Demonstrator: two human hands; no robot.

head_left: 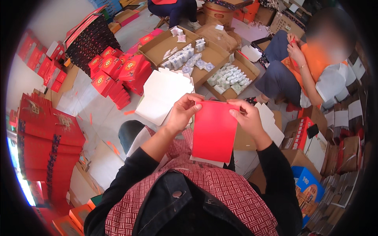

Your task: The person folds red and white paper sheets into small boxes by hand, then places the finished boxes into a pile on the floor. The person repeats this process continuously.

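In front of my lap I hold up a plain red cardboard piece (215,131), its broad face toward me; a pale layer shows along its lower edge. My left hand (185,113) pinches its top left corner, thumb in front. At the top right corner my right hand (247,117) grips it the same way. The backs of both hands' fingertips are partly hidden behind the card. Left of it lie white unfolded card blanks (163,92). Beyond it stand shallow cardboard trays (157,46) holding several small white wrapped packets (179,59).
Red boxes (118,72) are piled at the left, near a tall dark patterned stack (88,41). Big red flat stacks (51,137) stand nearer left. A co-worker in orange (319,59) sits at the right, hands on a red item. Stacked cardboard (342,153) and a blue box (307,185) line my right.
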